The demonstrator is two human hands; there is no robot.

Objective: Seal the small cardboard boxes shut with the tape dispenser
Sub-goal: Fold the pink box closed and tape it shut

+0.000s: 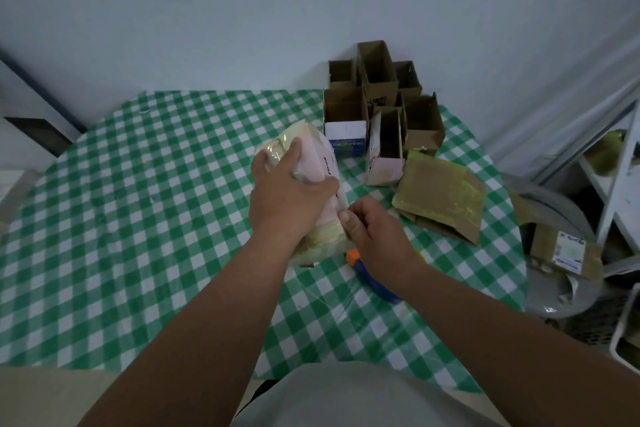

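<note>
Green-checked tabletop (138, 218) against pale wall. Left hand (287, 198) reaches forward, fingers curled over pink taped box (322, 166), holding it at mid-tabletop. Right hand (377, 236) at box's near end, thumb pressing tape, fingers curled. Blue-orange tape dispenser (370, 274) lies under right wrist, partly hidden. Open cardboard boxes (381, 104) clustered at far edge.

Left hand (289, 192) grips the pink box (320, 166) above the bench (138, 201); right hand (375, 234) pinches its near end, tape dispenser (374, 279) beneath.
</note>
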